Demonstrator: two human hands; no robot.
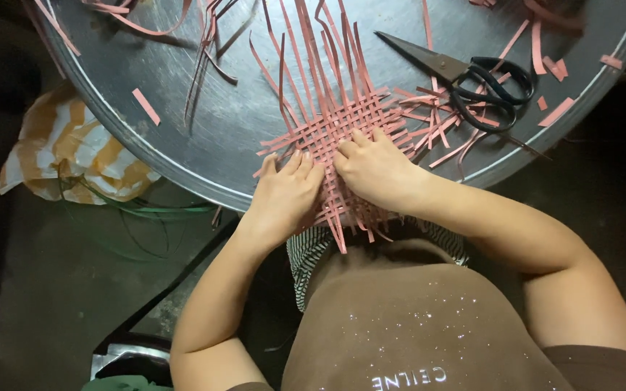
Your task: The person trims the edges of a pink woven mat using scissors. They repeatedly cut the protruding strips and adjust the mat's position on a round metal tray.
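Near the middle of the frame both hands lie flat, palms down, on a woven mat of pink strips [342, 134] that sits at the lower edge of a round metal surface [204, 123] and hangs partly over its rim toward the person's lap. The left hand [284, 194] rests at the lower left part of the weave, fingers spread a little and pressed onto the strips, gripping nothing. The right hand [375, 168] lies just beside it to the right, its fingertips bent down onto the crossing strips at the centre of the mat; whether a strip is pinched under those fingertips cannot be told. The two hands nearly touch at the thumbs. Long loose ends of the strips run up from the weave toward the top centre of the frame, and shorter ends stick out to the right and down below the hands. To the upper right, a pair of scissors with black handles [465, 76] lies on the surface, blades pointing to the upper left, its handles resting among the strip ends. Short cut scraps of pink strip [146, 106] are scattered about the surface, more of them along the top edge and at the far right. At the left of the frame, below the rim of the surface, an orange and white striped bag [74, 156] lies on the floor with thin green cords [157, 211] beside it
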